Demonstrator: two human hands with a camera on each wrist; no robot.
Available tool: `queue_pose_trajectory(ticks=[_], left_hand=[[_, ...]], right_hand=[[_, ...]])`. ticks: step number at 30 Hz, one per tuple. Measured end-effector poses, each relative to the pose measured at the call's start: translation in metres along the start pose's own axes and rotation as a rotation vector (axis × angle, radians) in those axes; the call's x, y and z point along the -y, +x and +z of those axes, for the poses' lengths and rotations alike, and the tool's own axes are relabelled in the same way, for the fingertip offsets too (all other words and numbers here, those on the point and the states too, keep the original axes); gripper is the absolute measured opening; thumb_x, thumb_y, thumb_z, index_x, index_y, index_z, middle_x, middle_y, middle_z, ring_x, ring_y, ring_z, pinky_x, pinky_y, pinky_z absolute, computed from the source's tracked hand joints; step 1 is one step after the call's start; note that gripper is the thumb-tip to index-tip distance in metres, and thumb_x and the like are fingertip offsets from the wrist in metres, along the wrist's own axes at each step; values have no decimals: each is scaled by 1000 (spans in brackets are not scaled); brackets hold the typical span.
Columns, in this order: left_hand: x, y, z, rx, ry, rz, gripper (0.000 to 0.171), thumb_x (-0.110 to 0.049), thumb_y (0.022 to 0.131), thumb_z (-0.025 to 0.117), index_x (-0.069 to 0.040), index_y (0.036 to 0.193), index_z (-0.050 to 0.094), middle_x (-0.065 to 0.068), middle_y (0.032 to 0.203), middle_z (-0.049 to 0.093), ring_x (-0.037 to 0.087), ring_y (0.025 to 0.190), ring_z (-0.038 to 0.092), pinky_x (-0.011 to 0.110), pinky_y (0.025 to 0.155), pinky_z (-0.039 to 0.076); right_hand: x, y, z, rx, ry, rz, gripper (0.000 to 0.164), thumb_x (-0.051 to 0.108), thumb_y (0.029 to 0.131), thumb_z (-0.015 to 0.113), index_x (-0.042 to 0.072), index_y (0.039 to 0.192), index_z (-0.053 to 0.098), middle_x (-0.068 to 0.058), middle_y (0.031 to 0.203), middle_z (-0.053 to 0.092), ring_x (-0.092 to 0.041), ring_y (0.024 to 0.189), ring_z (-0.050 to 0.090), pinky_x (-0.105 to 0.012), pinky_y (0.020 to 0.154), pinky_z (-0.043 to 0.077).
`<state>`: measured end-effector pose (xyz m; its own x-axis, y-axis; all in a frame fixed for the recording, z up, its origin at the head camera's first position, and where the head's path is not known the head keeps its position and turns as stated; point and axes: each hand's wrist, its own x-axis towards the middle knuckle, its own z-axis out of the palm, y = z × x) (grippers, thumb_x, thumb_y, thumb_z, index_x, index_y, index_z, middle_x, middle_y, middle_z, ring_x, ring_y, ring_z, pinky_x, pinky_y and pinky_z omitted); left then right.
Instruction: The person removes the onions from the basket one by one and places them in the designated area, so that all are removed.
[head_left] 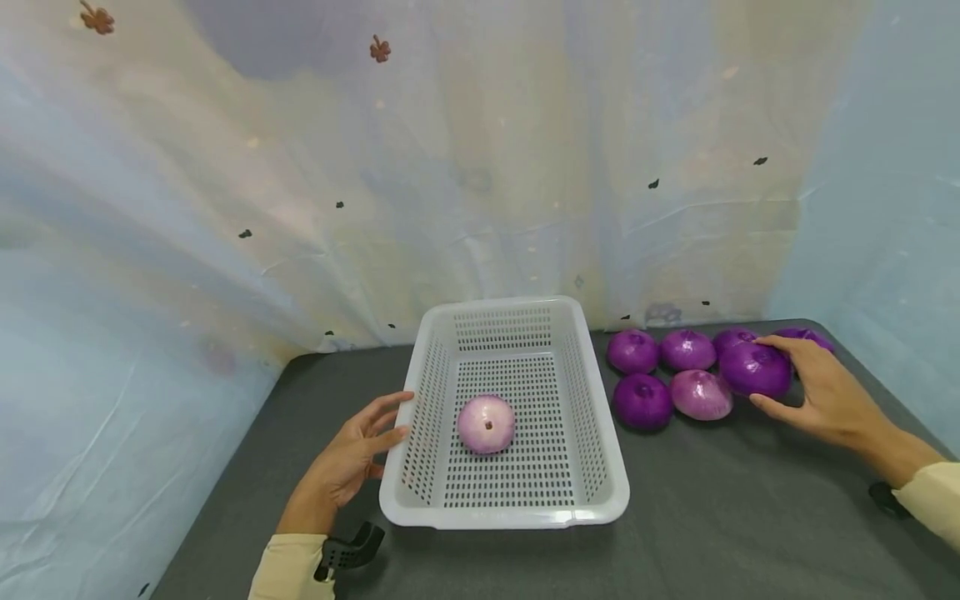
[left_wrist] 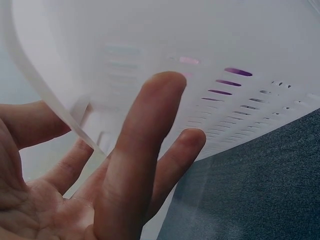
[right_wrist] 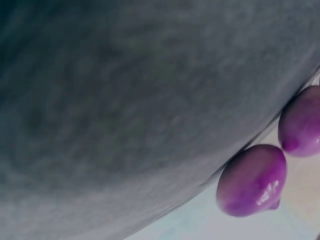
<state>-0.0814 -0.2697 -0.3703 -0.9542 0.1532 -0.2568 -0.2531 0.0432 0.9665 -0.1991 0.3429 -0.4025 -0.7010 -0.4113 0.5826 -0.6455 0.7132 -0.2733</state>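
Note:
My left hand (head_left: 347, 461) is at the left side of a white perforated plastic basket (head_left: 504, 520), fingertips touching its rim. In the left wrist view, the fingers (left_wrist: 140, 145) of this hand look fairly straight against the basket wall (left_wrist: 210, 35). A pale, peeled-looking red onion (head_left: 486, 425) sits inside the basket. On the right, my right hand (head_left: 828, 396) grips a dark purple onion (head_left: 753, 370) between thumb and fingers. This onion partly covers another onion (head_left: 733, 338) behind. The right wrist view shows two onions (right_wrist: 252, 181) but no fingers.
Several purple onions stand in two rows right of the basket, among them a dark one (head_left: 642, 402) and a paler one (head_left: 701, 395). A dark grey cloth (head_left: 690, 508) covers the table. Patterned curtains (head_left: 487, 167) hang behind and at both sides.

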Motion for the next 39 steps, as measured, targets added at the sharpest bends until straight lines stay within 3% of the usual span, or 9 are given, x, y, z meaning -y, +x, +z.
queue_pose_trajectory(ticks=[4,9,24,26,29,32,35,37,39], left_hand=[[-1,-1,0,5,1,1,63,-19,98,65,-20,153,35,15,157,35,22,109,66,49,77,61],[-2,-1,0,17,4,-2,63,-19,98,64,-20,154,33,15,158,33,22,109,66,49,78,61],[-1,-1,-2,40,7,4,65,-20,99,63,-20,155,30,16,158,32,22,111,66,50,80,60],[-1,-1,-2,39,7,4,65,-20,99,63,-20,155,30,16,158,32,22,111,66,50,80,60],[-1,-1,-2,40,8,5,65,-20,99,63,-20,155,30,16,158,31,22,110,66,49,80,61],[-1,-2,-2,40,8,6,65,-20,99,63,-20,155,30,16,158,31,21,110,67,48,79,61],[-1,-2,-2,38,7,7,65,-21,99,64,-20,155,31,16,158,32,22,109,67,48,78,61],[-1,-2,-2,36,7,7,65,-21,98,64,-20,155,31,16,158,32,22,109,67,48,78,61],[-2,-2,-2,33,8,6,65,-21,98,64,-20,154,31,15,158,32,22,110,67,48,78,61]], right_hand=[[-6,-7,-2,71,-22,80,75,26,70,83,3,134,52,-24,128,56,-38,111,49,-28,108,32],[-10,-11,-4,167,-22,149,71,28,76,81,3,135,49,-27,131,53,-45,113,50,-61,87,38],[-19,-16,5,211,21,106,70,27,73,83,2,129,51,-22,126,52,-43,115,43,-64,89,30],[-19,-17,6,206,17,99,71,26,72,84,2,130,51,-21,126,51,-41,114,43,-59,95,30],[-20,-18,7,201,15,83,73,25,70,85,2,131,51,-19,127,51,-37,114,42,-35,112,23],[-19,-18,8,202,17,81,75,25,71,86,3,132,50,-19,128,50,-35,116,41,-13,111,12],[-19,-19,8,209,22,88,76,25,71,85,2,134,49,-21,130,49,-39,118,40,-39,117,20],[-18,-19,7,214,19,92,78,26,71,85,2,135,49,-23,131,47,-42,118,40,-59,105,26],[-17,-19,6,216,16,94,80,28,70,86,2,136,49,-24,132,46,-44,118,39,-65,95,28]])
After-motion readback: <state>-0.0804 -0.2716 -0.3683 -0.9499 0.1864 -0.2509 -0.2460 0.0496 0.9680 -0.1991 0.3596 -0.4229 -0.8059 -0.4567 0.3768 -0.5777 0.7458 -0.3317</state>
